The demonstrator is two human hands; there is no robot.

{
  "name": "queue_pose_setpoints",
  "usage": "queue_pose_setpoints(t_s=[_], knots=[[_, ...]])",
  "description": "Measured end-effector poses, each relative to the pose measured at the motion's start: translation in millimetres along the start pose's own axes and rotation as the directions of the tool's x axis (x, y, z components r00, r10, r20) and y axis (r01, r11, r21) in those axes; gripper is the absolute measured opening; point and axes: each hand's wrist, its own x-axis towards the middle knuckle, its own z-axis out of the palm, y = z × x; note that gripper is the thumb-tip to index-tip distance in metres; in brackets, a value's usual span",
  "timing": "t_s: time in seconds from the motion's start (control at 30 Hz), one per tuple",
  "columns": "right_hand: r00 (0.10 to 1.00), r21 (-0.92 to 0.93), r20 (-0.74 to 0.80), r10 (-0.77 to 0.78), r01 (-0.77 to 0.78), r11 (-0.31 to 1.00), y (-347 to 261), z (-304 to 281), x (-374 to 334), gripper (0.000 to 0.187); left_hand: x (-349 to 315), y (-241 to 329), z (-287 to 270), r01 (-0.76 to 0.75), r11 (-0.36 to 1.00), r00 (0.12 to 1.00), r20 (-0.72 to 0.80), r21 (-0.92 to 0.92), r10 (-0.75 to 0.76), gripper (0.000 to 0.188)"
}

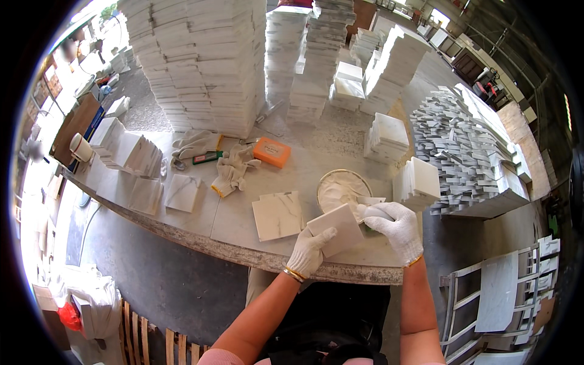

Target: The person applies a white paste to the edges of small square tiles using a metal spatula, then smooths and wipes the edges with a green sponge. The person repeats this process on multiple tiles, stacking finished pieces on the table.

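My left hand (308, 253), in a white knit glove, grips a square white marble tile (340, 229) by its lower left side, tilted above the table's front edge. Its thumb lies across the tile's face. My right hand (395, 227), gloved the same way, is closed in a pinch at the tile's upper right corner, beside a round bowl (318, 189) of white paste (339, 186). A pale flat piece (371, 199) shows by its fingertips; what they pinch is hidden. Left of the held tile lie two overlapping veined tiles (277, 216).
Tile stacks (417, 184) (387, 137) stand right of the bowl. An orange box (272, 152), loose gloves (235, 168) and a green-handled tool (207, 157) lie farther back left. Tall tile piles (201, 67) rise behind. A metal rack (496, 292) stands at lower right.
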Motion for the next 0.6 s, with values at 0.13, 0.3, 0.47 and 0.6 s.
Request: queue_pose_setpoints(t_s=[0.13, 0.3, 0.47, 0.6], knots=[[0.994, 0.128, -0.088, 0.060, -0.048, 0.991, 0, -9, 5, 0.033, 2, -2, 0, 0.028, 0.999, 1.000, -0.015, -0.016, -0.028, 0.038], [0.957, 0.328, -0.262, 0.127, -0.036, 0.944, 11, -21, 39, 0.036, 1, -1, 0, 0.039, 0.999, 0.998, -0.047, 0.013, -0.039, 0.038], [0.965, 0.127, -0.259, -0.037, 0.071, 0.989, 73, -14, 106, 0.029, 1, 2, 6, 0.028, 1.000, 0.998, -0.052, -0.001, -0.028, 0.043], [0.979, -0.032, -0.206, -0.008, 0.001, 0.999, 89, -2, 132, 0.030, 3, -2, 0, -0.006, 0.998, 0.999, -0.033, 0.059, 0.008, 0.043]])
